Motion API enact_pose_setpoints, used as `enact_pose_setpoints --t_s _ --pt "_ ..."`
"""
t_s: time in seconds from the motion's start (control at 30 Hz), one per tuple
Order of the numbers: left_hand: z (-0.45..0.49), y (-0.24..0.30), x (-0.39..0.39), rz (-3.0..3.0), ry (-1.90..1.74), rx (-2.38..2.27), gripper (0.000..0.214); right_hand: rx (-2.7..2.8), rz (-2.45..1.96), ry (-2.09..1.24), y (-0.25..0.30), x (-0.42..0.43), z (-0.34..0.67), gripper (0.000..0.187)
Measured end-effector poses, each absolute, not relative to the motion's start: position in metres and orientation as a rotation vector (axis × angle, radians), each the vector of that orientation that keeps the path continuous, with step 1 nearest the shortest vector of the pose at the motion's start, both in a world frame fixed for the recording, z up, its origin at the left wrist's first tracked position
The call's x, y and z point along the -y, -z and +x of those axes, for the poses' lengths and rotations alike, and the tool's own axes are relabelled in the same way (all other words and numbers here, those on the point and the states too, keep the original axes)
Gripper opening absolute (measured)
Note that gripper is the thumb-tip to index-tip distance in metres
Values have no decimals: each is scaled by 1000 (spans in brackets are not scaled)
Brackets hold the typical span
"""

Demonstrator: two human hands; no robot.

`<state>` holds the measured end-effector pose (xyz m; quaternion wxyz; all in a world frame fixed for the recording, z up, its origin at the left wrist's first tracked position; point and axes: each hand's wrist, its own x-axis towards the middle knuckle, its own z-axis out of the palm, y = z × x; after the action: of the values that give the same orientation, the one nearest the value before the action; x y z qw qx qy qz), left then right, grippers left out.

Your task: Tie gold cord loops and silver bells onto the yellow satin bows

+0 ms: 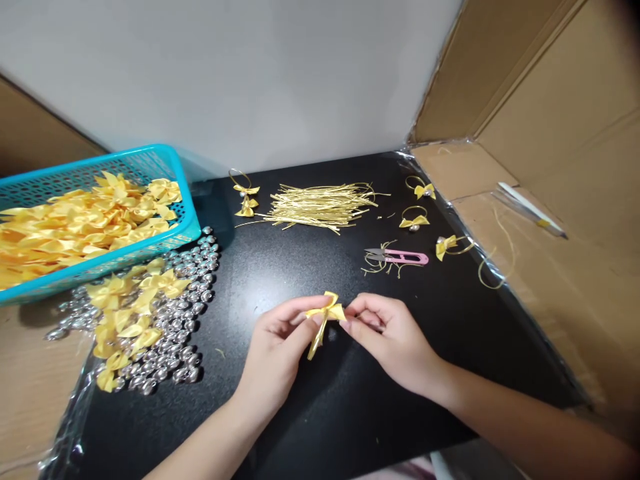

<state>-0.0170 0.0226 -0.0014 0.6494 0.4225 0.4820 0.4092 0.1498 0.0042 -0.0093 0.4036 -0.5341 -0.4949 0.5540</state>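
Note:
Low over the black tabletop, my left hand pinches a yellow ribbon bow between thumb and fingers. Gold cord ends hang from the bow's middle toward me. Close on the other side is my right hand, its thumb and fingertips pressed together at the bow's right tip. Its fingers are curled, and whether they also hold a cord or bead is hidden. Beyond the hands lies a pile of gold cords. Pink thread snips rest behind my right hand among cut cord scraps.
At the left stands a blue basket full of yellow bows. Silver beads and loose bows spread before it. Bows with cord loops lie at the back and right. A white-handled tool lies on the cardboard at right.

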Motion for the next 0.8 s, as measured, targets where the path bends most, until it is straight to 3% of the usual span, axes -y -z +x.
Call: enact_pose_setpoints --t_s 0.17,0.27,0.37,0.8 --pt "-15 -4 -23 1166 -933 -1182 13 1419 -1273 -1002 7 -3 155 6" --pt "-14 -6 -21 1392 -923 -1250 15 1492 -1247 -742 6 -3 158 24" --pt "-14 -8 -19 1565 -896 -1257 16 1603 -1249 -571 6 -3 158 21" --pt "-12 -1 -15 1781 -860 -1234 27 1750 -1286 -446 5 -1 156 10"
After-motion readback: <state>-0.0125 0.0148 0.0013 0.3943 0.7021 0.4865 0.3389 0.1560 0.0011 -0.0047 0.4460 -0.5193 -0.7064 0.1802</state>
